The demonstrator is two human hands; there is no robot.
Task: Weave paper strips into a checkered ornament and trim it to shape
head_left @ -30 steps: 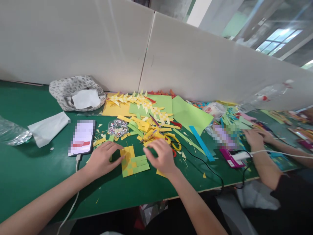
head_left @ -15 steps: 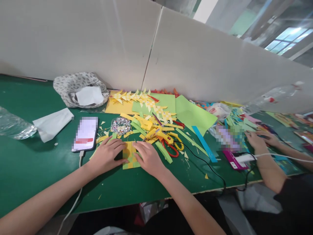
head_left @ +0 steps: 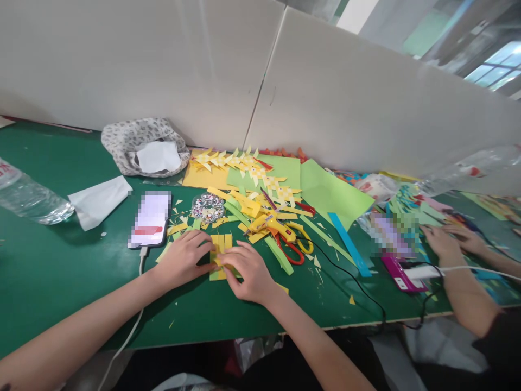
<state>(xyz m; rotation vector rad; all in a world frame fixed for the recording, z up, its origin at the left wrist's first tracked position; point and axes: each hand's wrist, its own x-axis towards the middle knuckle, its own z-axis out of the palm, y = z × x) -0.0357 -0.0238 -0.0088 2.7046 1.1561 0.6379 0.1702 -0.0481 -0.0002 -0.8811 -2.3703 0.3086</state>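
Note:
Yellow and green paper strips (head_left: 217,275), laid side by side and crossing in a small woven piece, lie on the green table in front of me. My left hand (head_left: 185,259) steadies the left edge of the piece, its thumb and curled fingers touching the paper. Over the middle and right side, my right hand (head_left: 249,271) bends its fingers down and pinches at a strip; its fingertips partly cover the weave. Just beyond are a yellow hot glue gun (head_left: 272,224), scissors with red and yellow handles (head_left: 293,254), and a round clear case of small beads (head_left: 207,208).
A phone (head_left: 150,220) with a charging cable lies left, near white paper (head_left: 101,202), a water bottle (head_left: 35,195) and a fabric pouch (head_left: 142,146). Woven paper fish shapes (head_left: 256,174) lie behind. Another person's hands (head_left: 448,241) work at right beside a magenta box (head_left: 401,277).
My right hand has shifted left across the woven piece, its fingertips now closer to my left hand. The whole view has swung slightly left.

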